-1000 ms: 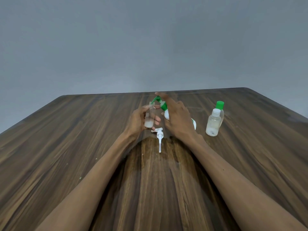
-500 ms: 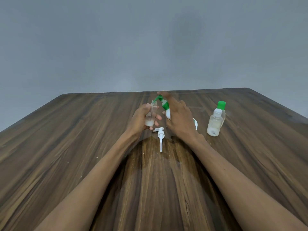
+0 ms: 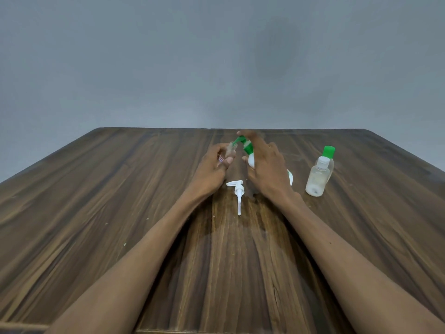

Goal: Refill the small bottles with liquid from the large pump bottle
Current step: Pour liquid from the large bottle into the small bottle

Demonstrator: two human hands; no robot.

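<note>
Head view. Risk of a miss at the mouth: green spout of the large pump bottle aimed at the narrow neck of the small clear bottle, tip right at the opening, contact or a gap impossible to tell. Any wobble of either bottle, and liquid onto the left hand or the wooden surface rather than inside. Too hard a press on the pump head, and likely overflow, given so slim a neck. Possible slip as well: small bottle pinched high and tilted, wet fingers a likely cause of a drop.

Left hand curled around the small clear bottle, thumb across its front, a scrap of red-and-white label showing by the fingers. Right hand wrapped over the white body of the large pump bottle, forefinger stretched up to the green pump head; bottle leaned toward the left, base near the surface at the right of the wrist.

Small clear bottle: transparent, uncapped, held far-centre above the surface, fill level not readable. White pump insert flat on the surface just near of the hands. Two more small bottles at the right, one with a white cap, one with a green cap just behind it, both upright, well apart from the hands.
</note>
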